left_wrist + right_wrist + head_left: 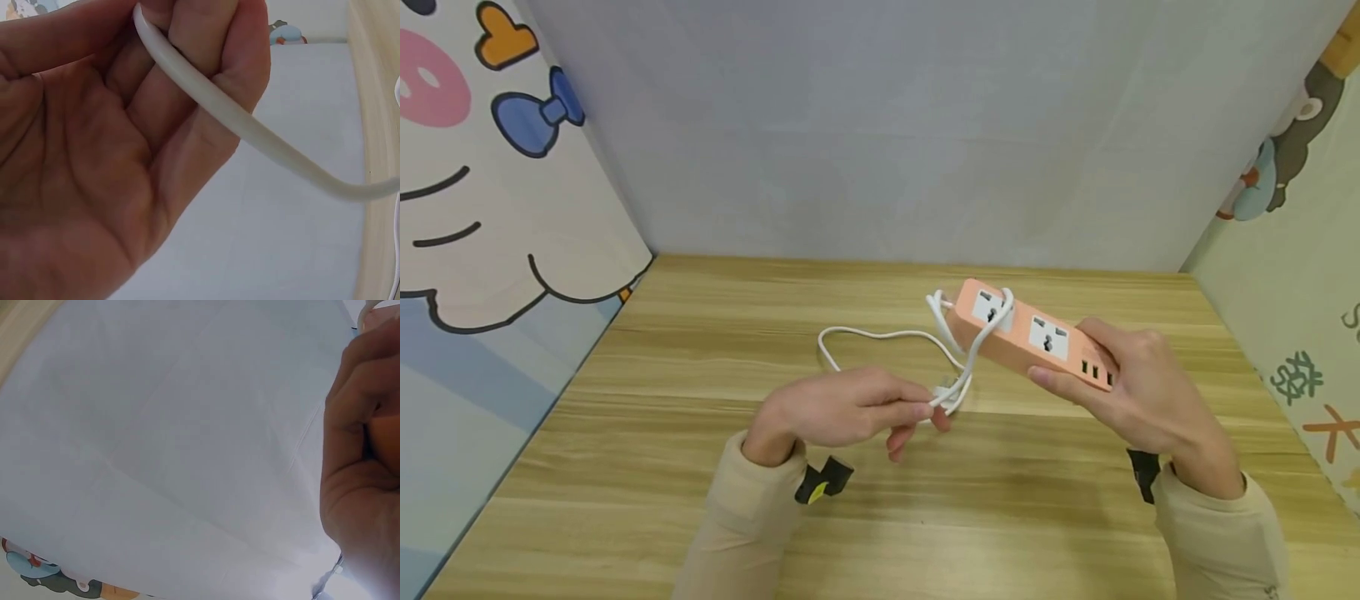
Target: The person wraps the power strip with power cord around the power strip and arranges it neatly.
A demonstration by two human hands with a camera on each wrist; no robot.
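An orange power strip (1022, 340) with white socket faces and several USB ports is tilted up above the table. My right hand (1150, 392) grips its USB end, thumb on the near side and fingers around the far side. White cord (973, 358) wraps over the strip's other end. My left hand (850, 408) pinches the cord between thumb and fingers, left of the strip; the left wrist view shows the cord (219, 112) crossing the curled fingers. A white plug (947, 393) hangs just beyond the left fingertips, partly hidden by cord.
The wood-grain table (700, 333) lies under both hands. A loop of cord spreads behind the left hand. A pale grey wall (880, 150) stands at the back, with cartoon-printed panels on the left (490, 208) and right (1285, 275).
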